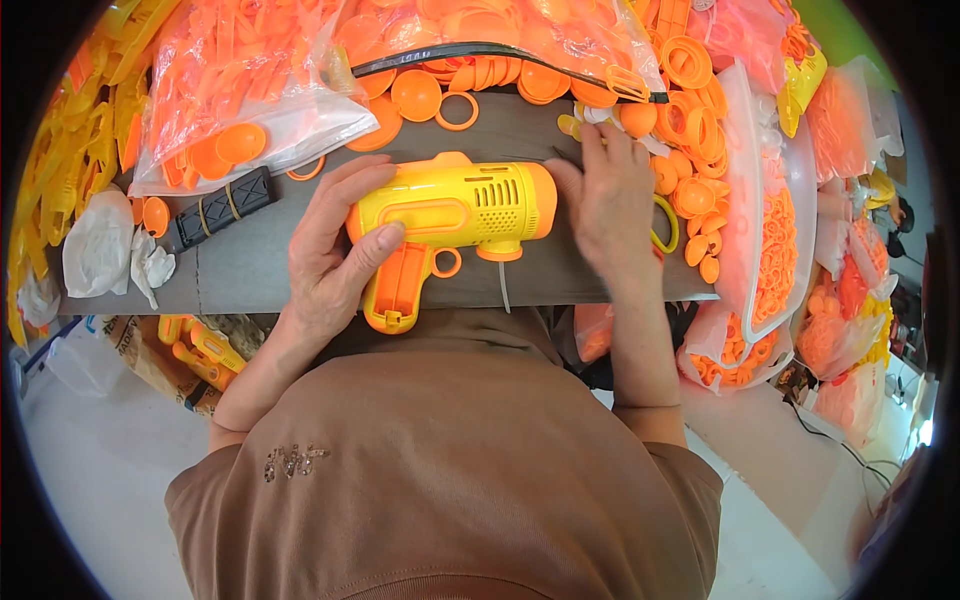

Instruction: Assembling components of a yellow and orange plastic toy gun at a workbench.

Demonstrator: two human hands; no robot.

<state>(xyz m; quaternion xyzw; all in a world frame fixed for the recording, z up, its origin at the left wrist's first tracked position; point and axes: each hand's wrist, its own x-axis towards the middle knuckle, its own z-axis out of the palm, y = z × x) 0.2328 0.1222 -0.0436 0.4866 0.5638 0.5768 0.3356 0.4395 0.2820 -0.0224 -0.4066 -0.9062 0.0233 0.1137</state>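
Note:
A yellow and orange toy bubble gun (450, 210) is held level over the grey table, its barrel toward the right and its orange grip hanging down. My left hand (335, 235) is closed around its rear end, thumb on the near side. A thin pale tube (505, 287) hangs below the barrel. Just past the muzzle is my right hand (612, 195), thumb apart and fingers stretched toward small yellow and white pieces (575, 122) at the far side. Its fingertips partly cover those pieces. Beside its wrist lies a yellow-green loop handle (666, 225).
Clear bags of orange parts (250, 70) line the table's far side. Loose orange caps and rings (700, 190) lie at right, beside a translucent tub (745, 200). At left are a black rubber-banded block (222, 208) and crumpled white plastic (98, 245). More toy guns (210, 350) sit below.

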